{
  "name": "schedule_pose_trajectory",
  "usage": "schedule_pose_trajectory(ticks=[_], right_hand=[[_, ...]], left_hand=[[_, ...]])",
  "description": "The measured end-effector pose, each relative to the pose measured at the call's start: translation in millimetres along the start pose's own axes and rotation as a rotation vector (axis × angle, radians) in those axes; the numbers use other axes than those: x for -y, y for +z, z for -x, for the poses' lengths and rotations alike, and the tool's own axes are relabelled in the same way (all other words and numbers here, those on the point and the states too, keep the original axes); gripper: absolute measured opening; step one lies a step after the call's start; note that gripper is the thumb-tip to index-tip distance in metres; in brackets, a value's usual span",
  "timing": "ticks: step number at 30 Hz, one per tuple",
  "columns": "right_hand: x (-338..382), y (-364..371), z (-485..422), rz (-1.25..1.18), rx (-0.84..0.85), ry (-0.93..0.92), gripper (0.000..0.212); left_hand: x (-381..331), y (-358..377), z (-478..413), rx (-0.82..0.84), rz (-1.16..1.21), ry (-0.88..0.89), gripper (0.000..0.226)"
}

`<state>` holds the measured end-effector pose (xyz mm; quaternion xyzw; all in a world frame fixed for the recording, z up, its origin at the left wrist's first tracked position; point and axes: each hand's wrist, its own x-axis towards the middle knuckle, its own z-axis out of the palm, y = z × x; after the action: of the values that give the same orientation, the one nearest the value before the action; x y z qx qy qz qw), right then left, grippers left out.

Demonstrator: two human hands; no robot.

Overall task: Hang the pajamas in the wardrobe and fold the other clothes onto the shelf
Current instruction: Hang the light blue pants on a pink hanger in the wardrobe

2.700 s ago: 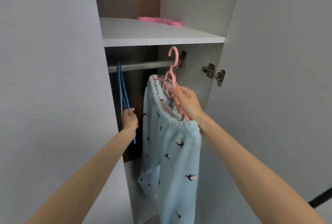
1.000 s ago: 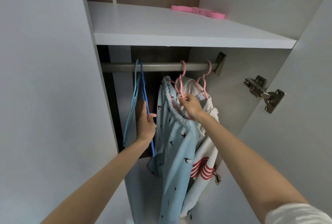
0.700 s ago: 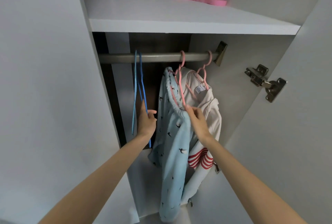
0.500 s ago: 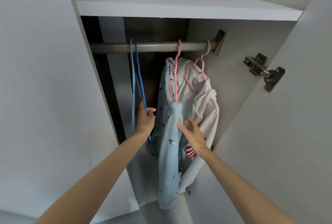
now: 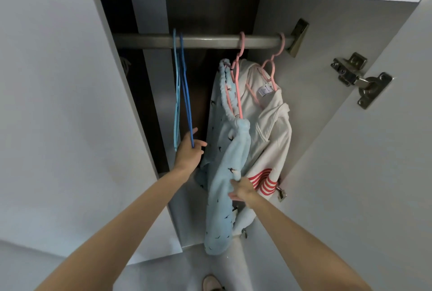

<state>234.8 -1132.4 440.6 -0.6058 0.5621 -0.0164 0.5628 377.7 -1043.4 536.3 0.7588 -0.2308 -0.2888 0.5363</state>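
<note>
Leftmost, a dark blue hanger (image 5: pixel 186 94) dangles from the wardrobe rail (image 5: pixel 210 41), pinched low between the left hand's (image 5: pixel 188 154) thumb and forefinger. Beside it, bird-print pajama trousers (image 5: pixel 233 157) hang on a pink hanger (image 5: pixel 236 85). The right hand (image 5: pixel 244 191) touches their leg, grip unclear. Rightmost, a white hoodie (image 5: pixel 273 131) hangs.

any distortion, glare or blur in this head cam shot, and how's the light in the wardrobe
Head view: wide-angle bend bows the rail and the white door edge; soft even light on the door, deep shadow at the back behind the dark blue hanger; a faint sheen along the rail; pajama trousers, left hand and right hand look sharp, little blur.
</note>
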Motion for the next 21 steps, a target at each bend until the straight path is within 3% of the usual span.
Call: schedule_pose_trajectory(ticks=[5,9,14,21], right_hand=[[15,-13,1,-0.537,0.054,-0.142,0.025],[39,-19,2,-0.698,0.052,-0.250,0.022],[55,-21,5,-0.996,0.003,-0.230,0.016],[24,-9,-2,-0.664,0.071,-0.246,0.015]], left_hand=[[0,1,-1,0.010,0.018,0.002,0.039],[-1,3,-2,0.015,0.031,0.008,0.038],[-4,3,-3,0.022,0.050,0.022,0.037],[-5,6,-1,0.046,0.039,0.036,0.036]])
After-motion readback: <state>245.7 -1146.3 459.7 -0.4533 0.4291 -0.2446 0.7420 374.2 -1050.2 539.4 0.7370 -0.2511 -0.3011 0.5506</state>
